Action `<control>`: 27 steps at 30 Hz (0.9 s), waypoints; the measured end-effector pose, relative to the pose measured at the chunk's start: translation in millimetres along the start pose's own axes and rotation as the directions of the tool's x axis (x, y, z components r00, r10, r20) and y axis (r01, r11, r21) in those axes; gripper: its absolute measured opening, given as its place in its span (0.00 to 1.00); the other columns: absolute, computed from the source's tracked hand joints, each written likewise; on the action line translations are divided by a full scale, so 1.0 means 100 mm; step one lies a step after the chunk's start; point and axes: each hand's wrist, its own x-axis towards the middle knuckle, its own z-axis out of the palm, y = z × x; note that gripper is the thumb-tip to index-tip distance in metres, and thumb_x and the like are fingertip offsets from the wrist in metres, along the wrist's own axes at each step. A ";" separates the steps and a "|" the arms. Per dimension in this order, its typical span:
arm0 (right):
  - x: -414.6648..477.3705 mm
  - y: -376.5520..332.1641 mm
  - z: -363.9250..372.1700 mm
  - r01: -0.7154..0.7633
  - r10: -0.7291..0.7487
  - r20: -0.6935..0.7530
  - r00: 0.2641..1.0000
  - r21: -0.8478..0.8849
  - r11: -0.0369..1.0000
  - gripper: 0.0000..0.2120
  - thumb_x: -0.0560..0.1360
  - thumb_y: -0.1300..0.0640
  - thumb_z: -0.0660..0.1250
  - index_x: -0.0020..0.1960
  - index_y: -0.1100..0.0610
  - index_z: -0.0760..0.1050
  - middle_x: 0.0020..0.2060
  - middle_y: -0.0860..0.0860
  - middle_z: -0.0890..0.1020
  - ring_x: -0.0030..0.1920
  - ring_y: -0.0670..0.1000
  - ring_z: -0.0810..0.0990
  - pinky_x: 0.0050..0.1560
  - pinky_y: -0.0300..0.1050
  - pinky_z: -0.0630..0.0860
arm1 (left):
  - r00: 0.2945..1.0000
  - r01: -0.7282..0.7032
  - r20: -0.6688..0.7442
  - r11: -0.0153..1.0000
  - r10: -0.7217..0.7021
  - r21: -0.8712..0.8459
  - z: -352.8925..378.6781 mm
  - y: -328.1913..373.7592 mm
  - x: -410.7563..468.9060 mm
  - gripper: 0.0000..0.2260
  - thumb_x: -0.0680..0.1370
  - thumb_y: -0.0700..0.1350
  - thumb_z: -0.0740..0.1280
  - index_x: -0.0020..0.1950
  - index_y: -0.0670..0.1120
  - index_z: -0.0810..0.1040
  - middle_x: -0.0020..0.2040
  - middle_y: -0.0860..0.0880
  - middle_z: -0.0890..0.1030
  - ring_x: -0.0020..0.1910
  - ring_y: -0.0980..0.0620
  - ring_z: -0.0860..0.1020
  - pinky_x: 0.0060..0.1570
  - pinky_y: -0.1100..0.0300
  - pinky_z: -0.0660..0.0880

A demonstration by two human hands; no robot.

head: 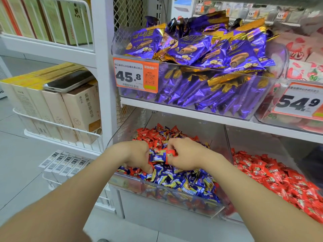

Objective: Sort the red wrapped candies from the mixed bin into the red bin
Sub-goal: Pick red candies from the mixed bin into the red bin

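The clear mixed bin [174, 190] on the lower shelf holds blue and red wrapped candies heaped together. Both of my hands are down in it. My right hand [185, 154] is closed around red wrapped candies [171, 153] that poke out between its fingers. My left hand [135, 155] is curled with its fingers dug into the pile; red wrappers show at its fingertips, but I cannot tell whether it grips any. To the right, behind a clear divider, sits the red bin [272, 173], full of red wrapped candies.
Directly above hangs a shelf edge with a clear bin of purple snack packs [197, 55] and an orange price tag [135, 75]. Left of the white upright [104, 67] stand wire racks of boxes, with a phone [68, 82] lying on top.
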 end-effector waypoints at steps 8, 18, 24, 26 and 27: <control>-0.15 0.20 -0.25 -0.096 0.078 0.062 0.995 0.386 0.917 0.06 0.83 0.53 0.60 0.51 0.55 0.66 0.43 0.54 0.88 0.32 0.53 0.72 0.29 0.43 0.68 | 0.997 -0.058 -0.052 0.998 0.059 0.029 -0.08 0.02 -0.09 0.16 0.80 0.52 0.74 0.60 0.42 0.81 0.43 0.51 0.78 0.32 0.55 0.72 0.26 0.67 0.67; -0.25 0.22 -0.32 -0.145 0.160 0.001 0.987 0.419 0.896 0.10 0.80 0.49 0.59 0.43 0.52 0.72 0.33 0.49 0.75 0.26 0.45 0.73 0.30 0.42 0.68 | 0.987 -0.065 -0.161 0.967 0.026 -0.247 -0.12 0.09 -0.12 0.14 0.83 0.53 0.60 0.45 0.45 0.71 0.39 0.44 0.73 0.33 0.46 0.72 0.29 0.58 0.74; -0.29 0.16 -0.38 -0.140 0.099 0.098 0.990 0.687 0.713 0.02 0.74 0.60 0.59 0.44 0.54 0.67 0.30 0.55 0.69 0.27 0.50 0.60 0.29 0.41 0.54 | 0.985 -0.173 -0.086 0.765 0.153 -0.621 -0.02 0.36 -0.10 0.08 0.82 0.40 0.64 0.60 0.42 0.79 0.46 0.41 0.87 0.32 0.51 0.74 0.29 0.59 0.72; -0.30 0.16 -0.38 -0.097 0.058 0.080 0.995 0.694 0.713 0.01 0.75 0.59 0.59 0.45 0.54 0.68 0.30 0.55 0.71 0.27 0.50 0.61 0.29 0.42 0.55 | 0.967 -0.207 -0.054 0.646 0.249 -0.735 0.00 0.44 -0.09 0.12 0.83 0.39 0.67 0.66 0.44 0.78 0.51 0.41 0.87 0.34 0.52 0.74 0.31 0.61 0.71; -0.30 0.16 -0.37 -0.088 0.050 0.075 0.996 0.679 0.729 0.01 0.76 0.59 0.60 0.47 0.55 0.69 0.31 0.56 0.73 0.26 0.50 0.63 0.28 0.40 0.56 | 0.958 -0.233 -0.067 0.616 0.280 -0.752 0.01 0.46 -0.08 0.11 0.83 0.42 0.69 0.65 0.44 0.80 0.52 0.42 0.87 0.35 0.53 0.74 0.32 0.62 0.70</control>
